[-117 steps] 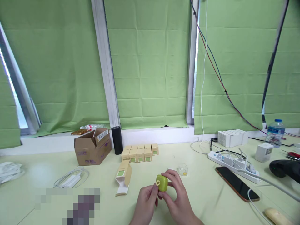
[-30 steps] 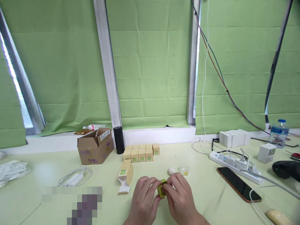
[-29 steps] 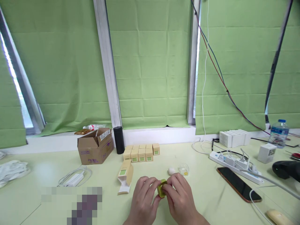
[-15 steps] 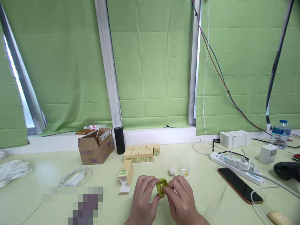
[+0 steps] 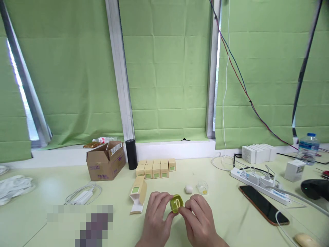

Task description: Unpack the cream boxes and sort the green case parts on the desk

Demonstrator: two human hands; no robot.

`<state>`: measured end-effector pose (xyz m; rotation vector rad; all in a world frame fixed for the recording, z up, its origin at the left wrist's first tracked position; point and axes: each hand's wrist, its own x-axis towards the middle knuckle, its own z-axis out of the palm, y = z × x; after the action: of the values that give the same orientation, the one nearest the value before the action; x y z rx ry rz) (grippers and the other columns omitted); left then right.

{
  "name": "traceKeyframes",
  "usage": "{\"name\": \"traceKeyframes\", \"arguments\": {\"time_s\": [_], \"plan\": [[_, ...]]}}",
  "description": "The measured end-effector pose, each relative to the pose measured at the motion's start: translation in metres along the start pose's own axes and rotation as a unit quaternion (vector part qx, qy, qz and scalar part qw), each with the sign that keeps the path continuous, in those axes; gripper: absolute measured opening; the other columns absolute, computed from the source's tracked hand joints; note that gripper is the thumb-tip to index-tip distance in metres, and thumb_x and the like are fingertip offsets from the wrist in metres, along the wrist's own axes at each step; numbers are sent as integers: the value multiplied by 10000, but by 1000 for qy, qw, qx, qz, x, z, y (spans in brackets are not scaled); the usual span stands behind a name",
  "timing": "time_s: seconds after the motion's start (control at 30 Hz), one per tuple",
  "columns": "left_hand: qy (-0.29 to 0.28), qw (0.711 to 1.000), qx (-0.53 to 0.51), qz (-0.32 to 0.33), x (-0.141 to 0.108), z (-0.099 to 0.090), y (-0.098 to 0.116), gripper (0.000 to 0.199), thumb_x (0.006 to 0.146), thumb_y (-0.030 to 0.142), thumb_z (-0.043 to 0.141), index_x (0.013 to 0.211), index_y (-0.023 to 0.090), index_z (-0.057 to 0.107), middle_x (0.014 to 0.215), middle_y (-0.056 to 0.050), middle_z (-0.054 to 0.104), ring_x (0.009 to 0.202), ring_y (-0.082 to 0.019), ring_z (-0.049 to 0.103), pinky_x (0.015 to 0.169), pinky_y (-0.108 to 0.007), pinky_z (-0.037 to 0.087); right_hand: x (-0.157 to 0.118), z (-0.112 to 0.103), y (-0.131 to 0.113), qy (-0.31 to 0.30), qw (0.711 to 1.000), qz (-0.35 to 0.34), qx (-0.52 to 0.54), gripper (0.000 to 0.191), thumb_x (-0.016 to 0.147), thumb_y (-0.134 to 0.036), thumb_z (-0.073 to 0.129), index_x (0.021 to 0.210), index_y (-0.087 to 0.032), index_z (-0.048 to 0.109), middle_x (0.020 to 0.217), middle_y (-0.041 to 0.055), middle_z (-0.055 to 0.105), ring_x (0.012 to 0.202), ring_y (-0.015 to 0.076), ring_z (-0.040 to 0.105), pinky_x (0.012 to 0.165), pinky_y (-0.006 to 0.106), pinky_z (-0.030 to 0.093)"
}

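Meeting above the table (image 5: 221, 219), both hands (image 5: 177, 223) pinch the green case (image 5: 173, 203) between bent fingers.

Cannot see beneath the pixelated patch (image 5: 94, 226) at lower left, read the print on the small tan boxes (image 5: 156, 168), or make out the lower corner of the green case (image 5: 175, 202) behind the right hand (image 5: 202, 219). Cannot follow the beige object (image 5: 305, 239) or either wrist (image 5: 217, 240) past the bottom edge.

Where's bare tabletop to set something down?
Bare patches: between the right hand and the phone; between the opened box and the white adapter. It's crowded around the power strip, with plugs and white boxes.
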<state>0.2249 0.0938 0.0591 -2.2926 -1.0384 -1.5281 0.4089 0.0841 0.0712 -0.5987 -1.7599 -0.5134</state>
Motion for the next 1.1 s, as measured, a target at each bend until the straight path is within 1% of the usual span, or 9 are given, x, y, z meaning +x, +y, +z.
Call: {"name": "traceKeyframes", "arguments": {"time_s": [0.17, 0.27, 0.33, 0.43, 0.53, 0.67, 0.73, 0.93, 1.1], "plan": [[1, 998, -9, -61, -3, 1, -13, 373, 855, 151, 753, 1208, 250, 687, 1111, -77, 727, 1034, -266, 640, 876, -413, 584, 3, -3, -1, 16, 1000, -11, 1, 208, 909, 2, 543, 935, -163, 669, 712, 54, 543, 701, 207, 443, 609, 348, 364], [9, 988, -43, -151, -1, 2, -18, 354, 835, 256, 798, 1182, 274, 725, 1116, -75, 741, 1066, -289, 649, 921, -464, 564, 0, -4, 2, 27, 1000, 5, 5, 234, 913, 9, 527, 944, -174, 670, 723, 54, 545, 719, 213, 464, 625, 357, 405], [26, 964, -102, -244, 2, 3, -20, 389, 824, 344, 806, 1199, 271, 729, 1122, -83, 752, 1057, -294, 659, 907, -463, 554, -3, -4, 4, 33, 999, 24, 7, 260, 916, 16, 510, 958, -184, 671, 744, 57, 557, 742, 221, 495, 641, 366, 436], [61, 875, -268, -399, 10, 5, -24, 524, 741, 516, 857, 1152, 216, 730, 1091, -106, 784, 932, -252, 688, 773, -357, 548, -4, -4, 6, 34, 998, 43, 19, 263, 918, 16, 510, 969, -189, 667, 784, 65, 589, 770, 228, 545, 666, 380, 476], [73, 772, -406, -483, 13, 7, -28, 565, 695, 641, 856, 973, 172, 707, 939, -123, 815, 642, -153, 626, 558, -252, 469, -5, -3, 8, 25, 998, 50, 41, 263, 920, 16, 511, 989, -190, 659, 819, 73, 626, 790, 235, 591, 689, 390, 501], [116, 629, -538, -549, 14, 7, -31, 423, 749, 483, 893, 881, 156, 659, 884, -141, 820, 561, -109, 581, 503, -211, 459, -7, 0, 10, 7, 996, 67, 65, 269, 931, 8, 512, 1020, -208, 646, 872, 78, 677, 819, 244, 648, 716, 396, 517], [136, 597, -553, -565, 15, 5, -31, 286, 838, 361, 840, 888, 145, 660, 898, -156, 820, 575, -117, 612, 522, -218, 496, -7, 2, 11, -3, 994, 83, 77, 260, 942, 1, 516, 1024, -214, 638, 881, 75, 696, 816, 242, 655, 727, 399, 520], [149, 611, -534, -565, 16, 2, -34, 149, 965, 264, 679, 893, 138, 648, 897, -185, 813, 579, -125, 624, 539, -228, 509, -15, 10, 16, -23, 986, 141, 81, 218, 987, -47, 510, 961, -225, 634, 820, 43, 709, 764, 219, 621, 675, 358, 484], [133, 678, -482, -538, 13, 5, -42, 288, 872, 416, 772, 903, 156, 652, 909, -181, 811, 613, -144, 629, 564, -249, 504, -24, 27, 36, -62, 988, 145, 3, 225, 965, -56, 533, 864, -218, 652, 746, 12, 692, 736, 201, 599, 641, 319, 407]]}}
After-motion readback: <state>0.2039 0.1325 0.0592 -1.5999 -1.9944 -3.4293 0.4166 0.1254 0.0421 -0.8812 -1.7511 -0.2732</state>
